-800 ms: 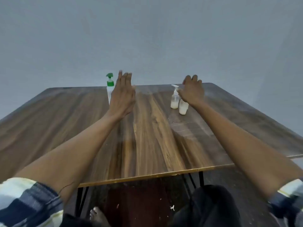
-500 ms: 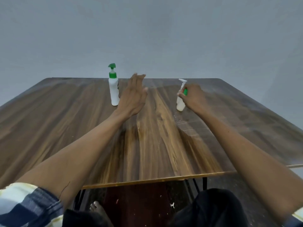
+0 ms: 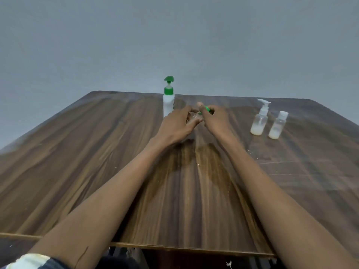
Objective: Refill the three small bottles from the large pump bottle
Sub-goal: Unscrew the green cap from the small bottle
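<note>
Tall white pump bottle with green pump (image 3: 168, 102) stood far centre on brown wooden table (image 3: 97, 152), two clear small bottles (image 3: 268, 123) right, left hand (image 3: 177, 124) and right hand (image 3: 214, 117) pinched a small clear green-capped bottle (image 3: 200, 114) between them.

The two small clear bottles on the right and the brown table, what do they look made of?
Two small clear bottles: likely translucent plastic, since whitish liquid shows through at the bottom. Brown table: wood-grain top, probably smooth laminate, given its faint sheen.

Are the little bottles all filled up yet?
Not yet. Both hands, left and right, hold a small green-capped bottle, apparently working its cap. The little pump bottle and the capped bottle hold liquid only near the bottom. The big pump bottle stands untouched.
</note>
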